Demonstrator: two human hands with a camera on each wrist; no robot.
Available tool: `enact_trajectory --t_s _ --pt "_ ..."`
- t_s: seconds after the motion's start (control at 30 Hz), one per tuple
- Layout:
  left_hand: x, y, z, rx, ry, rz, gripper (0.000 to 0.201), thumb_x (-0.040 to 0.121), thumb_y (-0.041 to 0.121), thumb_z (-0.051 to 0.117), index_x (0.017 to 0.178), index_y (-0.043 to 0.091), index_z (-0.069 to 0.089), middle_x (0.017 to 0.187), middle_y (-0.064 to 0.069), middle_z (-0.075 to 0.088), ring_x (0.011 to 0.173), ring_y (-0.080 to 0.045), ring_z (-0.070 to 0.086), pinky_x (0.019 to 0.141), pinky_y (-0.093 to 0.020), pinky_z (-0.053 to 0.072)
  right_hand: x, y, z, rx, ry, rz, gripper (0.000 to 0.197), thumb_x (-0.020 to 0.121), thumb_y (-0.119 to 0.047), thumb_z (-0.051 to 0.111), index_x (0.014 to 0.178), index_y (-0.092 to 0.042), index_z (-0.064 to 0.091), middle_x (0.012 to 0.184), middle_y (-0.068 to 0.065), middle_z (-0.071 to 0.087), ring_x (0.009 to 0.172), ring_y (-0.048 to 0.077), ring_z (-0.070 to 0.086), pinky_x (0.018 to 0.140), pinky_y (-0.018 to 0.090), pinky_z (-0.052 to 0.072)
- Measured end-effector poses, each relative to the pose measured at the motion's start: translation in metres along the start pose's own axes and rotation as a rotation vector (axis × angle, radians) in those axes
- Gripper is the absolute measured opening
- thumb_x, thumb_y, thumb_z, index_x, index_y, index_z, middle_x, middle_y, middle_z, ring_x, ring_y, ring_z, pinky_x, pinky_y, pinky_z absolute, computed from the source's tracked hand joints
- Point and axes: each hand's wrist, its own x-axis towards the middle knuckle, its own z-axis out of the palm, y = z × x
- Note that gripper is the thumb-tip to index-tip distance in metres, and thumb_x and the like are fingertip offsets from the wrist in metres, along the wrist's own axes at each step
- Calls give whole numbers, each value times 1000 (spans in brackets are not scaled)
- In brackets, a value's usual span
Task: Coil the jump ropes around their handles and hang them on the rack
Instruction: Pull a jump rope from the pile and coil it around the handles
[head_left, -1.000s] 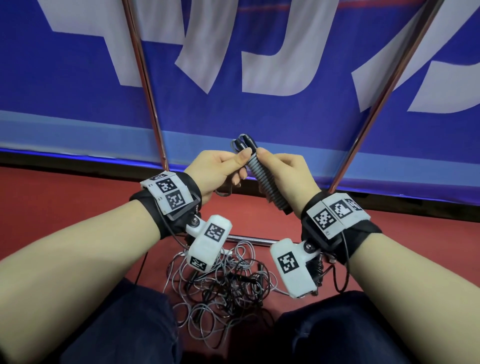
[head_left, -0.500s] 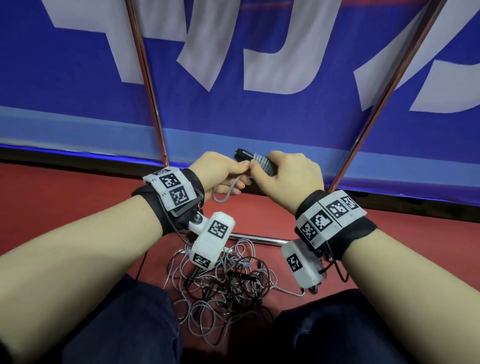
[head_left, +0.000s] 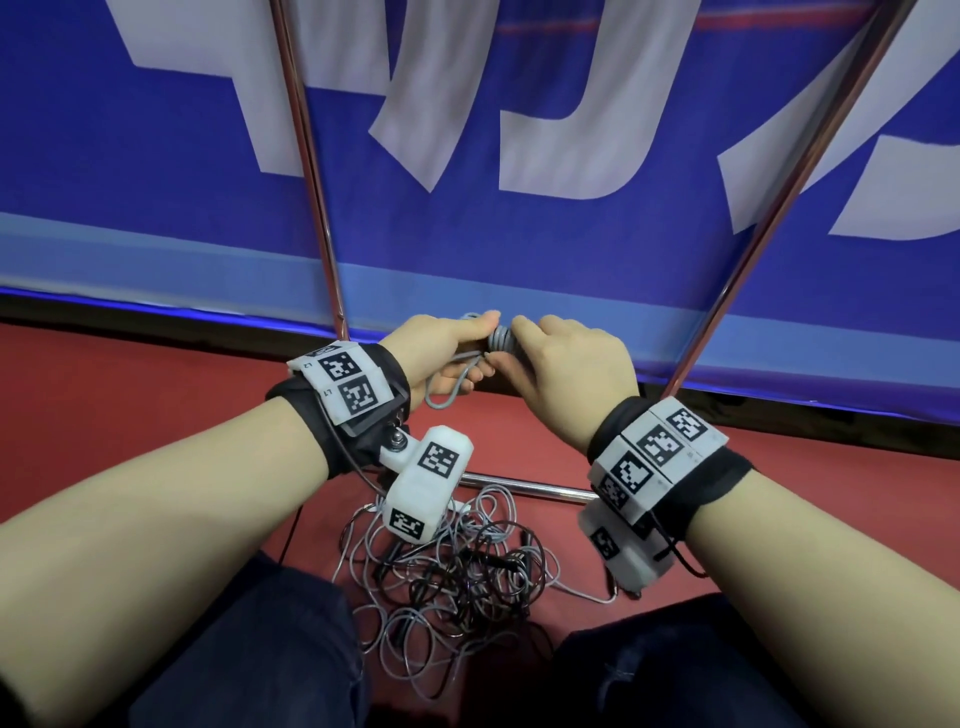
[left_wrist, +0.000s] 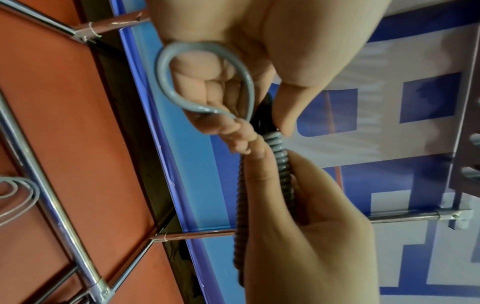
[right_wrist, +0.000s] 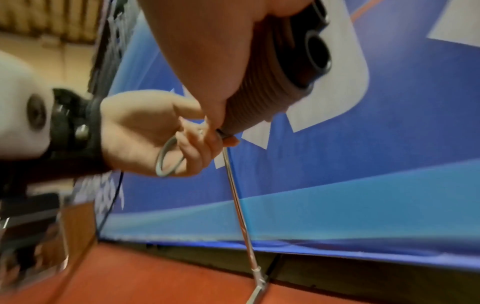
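Rope (head_left: 501, 340), grey, is wound in tight turns round a pair of black handles (right_wrist: 315, 49), held up between both hands at 12 o'clock in head view, just in front of a blue banner (head_left: 519, 249). Right hand (head_left: 569, 374) is closed round the coiled bundle, fingers wrapped over the turns; in right wrist view the handles' black butt ends stick out past the coils. Left hand (head_left: 441, 353) pinches the free end w/ thumb and curled fingers right at the bundle's tip, touching the right hand's fingertips. A short loop (head_left: 444, 392) of loose rope hangs from the left fist toward 6 o'clock; left wrist view shows that loop (left_wrist: 205, 80) curving across the palm and back to the coils (left_wrist: 279, 152).

Rack (head_left: 311, 171): two chrome uprights at 11 and 1 o'clock, leaning in front of the banner, plus a chrome floor bar (head_left: 524, 488) below the hands. Uprights stand apart from both hands.

Pile (head_left: 452, 571) of tangled grey and black ropes lies on the red floor (head_left: 130, 405) at 6 o'clock, between the person's knees, just behind the floor bar's near side. Both wrists carry black straps w/ white tagged blocks.
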Motion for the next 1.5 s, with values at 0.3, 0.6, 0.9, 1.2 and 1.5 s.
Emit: enact_trajectory --t_s 0.3,0.6,0.9,1.2,1.5 --pt "-6 -1 7 4 -62 203 24 90 23 60 73 6 62 59 -4 56 54 -13 50 54 -18 45 3 12 -23 1152 -656 693 41 92 -48 54 100 -9 58 76 3 66 56 19 60 53 30 48" --pt "-4 2 5 0 -35 176 26 88 19 63 77 -5 63 52 -5 61 47 -11 58 50 -18 50 -2 20 -12 872 -390 469 55 84 -43 69 135 -34 51 110 -9 66 96 6 61 90 33 50" --pt "-2 4 8 168 62 265 40 90 29 63 62 1 65 52 -10 63 47 -14 60 53 -19 52 -1 11 -16 550 -378 415 55 88 -56 55 137 -35 40 121 0 62 111 26 56 88 38 45" --pt "-3 1 11 422 -45 213 47 96 28 53 62 -4 61 50 -10 63 50 -21 63 58 -28 56 -2 5 -9 497 -502 353 40 92 -27 57 125 -13 40 120 10 54 109 32 53 86 41 45" --pt "-17 3 13 211 -142 24 48 95 37 52 82 -8 62 64 -20 69 58 -24 69 61 -29 59 2 -1 -8 43 -485 160 41 93 -46 49 118 -15 38 107 7 50 97 32 52 69 38 34"
